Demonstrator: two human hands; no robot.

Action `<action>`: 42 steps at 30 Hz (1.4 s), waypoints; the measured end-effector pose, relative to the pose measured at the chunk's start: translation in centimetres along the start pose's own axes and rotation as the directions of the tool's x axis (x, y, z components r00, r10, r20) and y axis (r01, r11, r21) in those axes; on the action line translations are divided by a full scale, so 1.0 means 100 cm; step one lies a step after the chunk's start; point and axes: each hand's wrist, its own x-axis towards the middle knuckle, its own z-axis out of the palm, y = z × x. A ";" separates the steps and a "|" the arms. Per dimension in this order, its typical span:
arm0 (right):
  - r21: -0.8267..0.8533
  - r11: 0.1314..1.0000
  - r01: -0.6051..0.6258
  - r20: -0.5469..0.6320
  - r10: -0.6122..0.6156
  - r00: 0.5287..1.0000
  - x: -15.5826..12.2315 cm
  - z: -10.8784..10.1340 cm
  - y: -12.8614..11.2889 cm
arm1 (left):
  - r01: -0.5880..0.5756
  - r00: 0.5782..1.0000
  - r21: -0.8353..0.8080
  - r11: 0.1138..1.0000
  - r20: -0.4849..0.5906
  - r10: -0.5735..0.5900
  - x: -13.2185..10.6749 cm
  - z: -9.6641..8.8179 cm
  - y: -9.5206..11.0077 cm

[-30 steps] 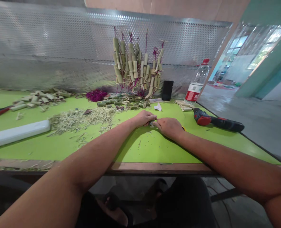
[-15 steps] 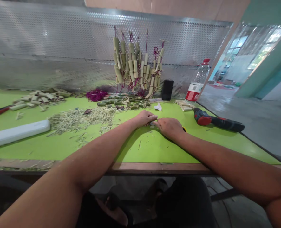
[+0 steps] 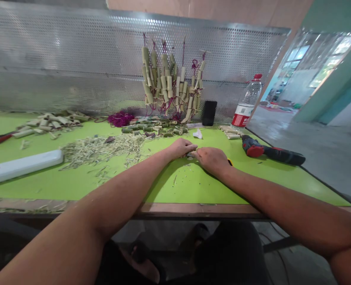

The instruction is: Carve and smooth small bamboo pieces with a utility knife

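Note:
My left hand (image 3: pixel 180 149) and my right hand (image 3: pixel 212 159) meet over the green tabletop (image 3: pixel 175 190), fingertips touching or nearly so. My right hand is closed around what looks like a utility knife; its yellow and black end (image 3: pixel 230 162) sticks out behind the palm. A small greyish blade-like piece (image 3: pixel 190 155) shows between the hands. The fingers of my left hand are pinched together, and whatever they hold is hidden. Tiny chips and dark specks lie on the table just in front. Behind the hands lies a crumpled white scrap (image 3: pixel 197 133).
Shavings (image 3: pixel 104 150) and a white case (image 3: pixel 23 167) lie left, with cut bamboo pieces (image 3: pixel 55 122) behind. Purple string (image 3: pixel 120 118), strung bamboo tubes (image 3: pixel 165 79), a black phone (image 3: pixel 209 113) and a bottle (image 3: pixel 247 105) line the mesh panel. A cordless drill (image 3: pixel 272 152) lies right.
Almost nothing differs. Both hands keep the same place and grip, with at most a very slight shift of the fingers.

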 end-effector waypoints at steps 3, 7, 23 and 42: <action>-0.001 1.000 0.012 0.042 -0.012 0.999 0.002 0.000 -0.001 | 0.000 1.000 0.001 1.000 0.004 0.000 0.001 0.000 0.000; 0.016 0.997 0.078 0.112 -0.080 0.991 0.001 -0.001 -0.004 | 0.018 1.000 -0.034 0.999 -0.022 -0.018 0.003 0.002 -0.004; 0.002 1.000 0.025 0.053 -0.025 0.998 0.003 0.001 0.000 | -0.015 1.000 -0.017 1.000 -0.006 0.015 0.005 0.001 -0.005; -0.004 1.000 0.015 0.065 -0.015 0.998 0.004 0.000 0.002 | 0.038 0.999 -0.021 0.999 -0.031 -0.038 0.001 0.000 -0.001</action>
